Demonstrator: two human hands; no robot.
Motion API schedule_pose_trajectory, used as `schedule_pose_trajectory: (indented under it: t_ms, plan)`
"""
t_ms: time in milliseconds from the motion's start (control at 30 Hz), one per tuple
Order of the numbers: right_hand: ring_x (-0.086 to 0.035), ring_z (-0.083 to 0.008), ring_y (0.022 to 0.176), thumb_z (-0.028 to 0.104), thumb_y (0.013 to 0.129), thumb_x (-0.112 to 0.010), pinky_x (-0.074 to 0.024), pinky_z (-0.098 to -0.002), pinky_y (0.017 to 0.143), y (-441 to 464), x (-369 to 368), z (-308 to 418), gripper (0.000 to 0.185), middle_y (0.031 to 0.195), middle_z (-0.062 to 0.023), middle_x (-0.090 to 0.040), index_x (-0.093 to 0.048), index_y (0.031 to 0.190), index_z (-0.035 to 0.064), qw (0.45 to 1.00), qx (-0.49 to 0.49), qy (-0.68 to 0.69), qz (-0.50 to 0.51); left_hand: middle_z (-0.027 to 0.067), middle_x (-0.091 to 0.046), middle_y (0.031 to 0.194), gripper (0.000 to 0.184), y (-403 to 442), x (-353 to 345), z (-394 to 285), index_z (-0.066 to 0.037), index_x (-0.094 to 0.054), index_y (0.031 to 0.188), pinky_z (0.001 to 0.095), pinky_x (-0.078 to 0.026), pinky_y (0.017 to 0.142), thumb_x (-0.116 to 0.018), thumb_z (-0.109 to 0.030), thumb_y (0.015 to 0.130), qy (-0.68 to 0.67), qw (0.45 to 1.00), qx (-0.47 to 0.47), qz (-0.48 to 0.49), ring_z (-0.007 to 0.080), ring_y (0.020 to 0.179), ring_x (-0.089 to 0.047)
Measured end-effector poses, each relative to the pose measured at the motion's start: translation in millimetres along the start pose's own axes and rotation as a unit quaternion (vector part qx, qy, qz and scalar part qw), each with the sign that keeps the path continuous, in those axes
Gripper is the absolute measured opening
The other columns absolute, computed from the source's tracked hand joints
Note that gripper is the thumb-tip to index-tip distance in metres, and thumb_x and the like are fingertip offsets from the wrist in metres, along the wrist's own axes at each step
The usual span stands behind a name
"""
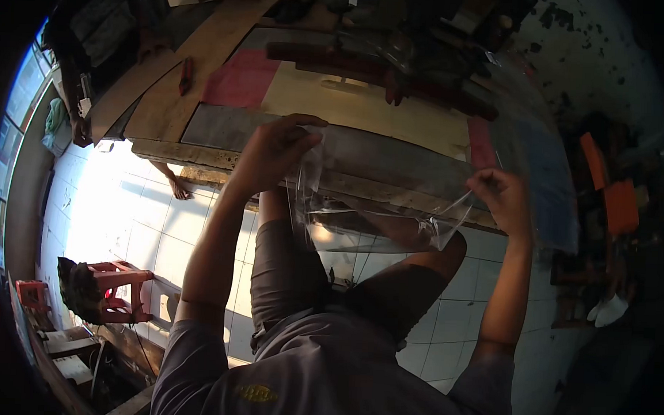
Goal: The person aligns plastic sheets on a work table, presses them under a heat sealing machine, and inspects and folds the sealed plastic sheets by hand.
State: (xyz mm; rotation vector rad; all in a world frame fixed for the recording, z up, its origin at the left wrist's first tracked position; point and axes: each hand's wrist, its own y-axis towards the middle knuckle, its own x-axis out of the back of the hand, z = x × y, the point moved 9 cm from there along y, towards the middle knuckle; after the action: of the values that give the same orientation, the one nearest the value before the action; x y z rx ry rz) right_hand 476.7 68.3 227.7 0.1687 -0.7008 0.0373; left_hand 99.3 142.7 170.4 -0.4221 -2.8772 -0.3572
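A clear plastic sheet (375, 222), possibly a bag, hangs above my lap in front of the workbench edge. My left hand (279, 151) pinches its upper left corner, fingers closed. At the other end, my right hand (502, 199) grips the right corner between thumb and fingers. The sheet sags and wrinkles between the two hands. Beyond it, on the bench, lies a pale yellow panel (357, 109) with a red patch (241, 78) at its left and a smaller red patch (482, 143) at its right. A dark red bar (431, 86) runs along behind the panel.
The wooden bench edge (180, 156) runs just beyond my knees. A red-handled tool (185, 76) lies at the bench's left, near another person's hand (155, 44). More clear plastic (556, 186) hangs at the right. A red stool (124, 288) stands on the tiled floor.
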Motion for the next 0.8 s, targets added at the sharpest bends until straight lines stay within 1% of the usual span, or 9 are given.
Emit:
schedule_pose_trajectory:
  t_ms: [67,100,167,200,300,467,567,667,800]
  plan:
    - [-0.068,-0.0099,0.084,0.014,0.093,-0.078,-0.0512,-0.027,0.079,2.3,2.2,1.7,0.017,0.087,-0.0061,-0.076,-0.074,0.095,-0.0023,1.0,0.006,-0.008,-0.003,0.0073,-0.076,0.1,0.029,2.5,0.4,-1.9,-0.002,-0.066,0.13,0.0257,-0.054,0.08,-0.067,-0.01,0.102,-0.015,1.0,-0.024,0.011,0.0088,0.092,-0.069]
    - [-0.068,-0.0099,0.083,0.014,0.092,-0.078,-0.0511,-0.0269,0.079,3.2,2.9,1.8,0.016,0.087,-0.0061,-0.076,-0.074,0.094,-0.0021,1.0,0.01,-0.011,-0.003,0.0072,-0.076,0.1,0.029,4.0,1.1,0.5,-0.002,-0.066,0.13,0.0257,-0.054,0.08,-0.067,-0.01,0.102,-0.01,1.0,-0.013,0.011,0.0086,0.092,-0.069]
    - [-0.068,-0.0096,0.084,0.013,0.092,-0.079,-0.0513,-0.0264,0.079,4.2,0.1,-4.8,0.015,0.088,-0.006,-0.076,-0.075,0.092,-0.0017,0.998,-0.013,0.058,0.001,0.0071,-0.076,0.101,0.029,4.9,2.1,5.5,-0.002,-0.066,0.129,0.0258,-0.054,0.081,-0.067,-0.01,0.102,0.001,1.0,0.012,0.01,0.0081,0.092,-0.069]
    - [-0.068,-0.0095,0.084,0.012,0.091,-0.079,-0.0514,-0.0261,0.078,5.2,-1.1,-7.3,0.014,0.088,-0.006,-0.076,-0.075,0.091,-0.0015,0.995,-0.023,0.093,0.004,0.007,-0.076,0.101,0.029,5.7,2.2,4.9,-0.003,-0.066,0.129,0.0259,-0.055,0.081,-0.067,-0.01,0.101,0.002,1.0,0.008,0.01,0.0081,0.093,-0.069]
    - [-0.069,-0.0092,0.083,0.011,0.09,-0.08,-0.0526,-0.0259,0.076,6.2,-2.6,-8.9,0.013,0.087,-0.0064,-0.076,-0.074,0.089,-0.0013,0.997,-0.027,0.065,0.018,0.0066,-0.076,0.101,0.029,3.5,2.9,2.2,-0.003,-0.067,0.129,0.0263,-0.055,0.083,-0.068,-0.011,0.101,0.002,1.0,0.002,0.012,0.0082,0.094,-0.069]
    - [-0.069,-0.0091,0.077,0.011,0.087,-0.083,-0.0535,-0.0259,0.071,8.6,-8.7,-16.2,0.016,0.082,-0.0069,-0.075,-0.073,0.084,-0.0015,0.99,-0.082,0.07,0.091,0.0071,-0.076,0.101,0.029,-2.7,0.5,-10.7,-0.003,-0.068,0.128,0.0271,-0.055,0.086,-0.069,-0.011,0.1,-0.002,0.999,-0.028,0.021,0.0087,0.095,-0.069]
    - [-0.069,-0.0094,0.075,0.012,0.085,-0.084,-0.0535,-0.0257,0.071,8.5,-7.7,-17.8,0.018,0.081,-0.007,-0.075,-0.073,0.082,-0.0012,0.986,-0.111,0.048,0.111,0.0078,-0.076,0.102,0.028,-8.6,-2.1,-15.8,-0.003,-0.068,0.127,0.0273,-0.055,0.087,-0.07,-0.01,0.1,0.016,0.999,-0.007,0.039,0.0088,0.097,-0.069]
    - [-0.069,-0.0098,0.075,0.013,0.085,-0.084,-0.0535,-0.0254,0.071,7.3,-7.9,-12.8,0.018,0.081,-0.0072,-0.075,-0.073,0.082,-0.001,0.983,-0.12,0.034,0.136,0.0115,-0.078,0.101,0.028,-14.0,-3.5,-16.6,-0.003,-0.068,0.127,0.0286,-0.056,0.087,-0.069,-0.013,0.101,0.021,0.999,-0.014,0.044,0.013,0.1,-0.072]
    - [-0.069,-0.0105,0.074,0.013,0.085,-0.084,-0.0538,-0.0263,0.071,1.3,-13.8,-8.8,0.018,0.08,-0.0069,-0.075,-0.073,0.083,-0.0009,0.974,-0.137,0.013,0.182,0.007,-0.076,0.098,0.028,-20.1,-8.6,-15.2,-0.002,-0.067,0.128,0.0268,-0.054,0.087,-0.069,-0.01,0.1,0.02,0.999,0.009,0.046,0.0086,0.096,-0.069]
